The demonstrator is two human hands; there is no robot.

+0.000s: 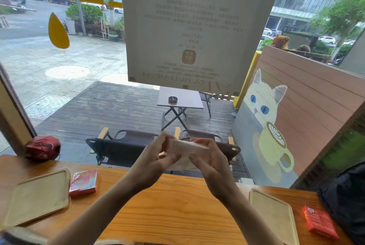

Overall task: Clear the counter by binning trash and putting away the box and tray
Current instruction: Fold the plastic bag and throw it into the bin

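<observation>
Both hands are raised above the wooden counter (173,205) and hold a thin white, see-through wrapper or paper (185,152) between them. My left hand (158,158) pinches its left end; my right hand (209,160) grips its right end with curled fingers. On the counter's left lies a pale wooden tray (37,195) with a red box (84,182) beside its right edge. A second pale tray (274,215) sits at the right, and a second red box (319,223) lies to the right of it.
A crumpled red object (42,147) sits at the counter's far left by the window frame. A dark bag (347,197) stands at the right end. The window glass runs along the counter's far edge, with a poster (197,27) hung on it.
</observation>
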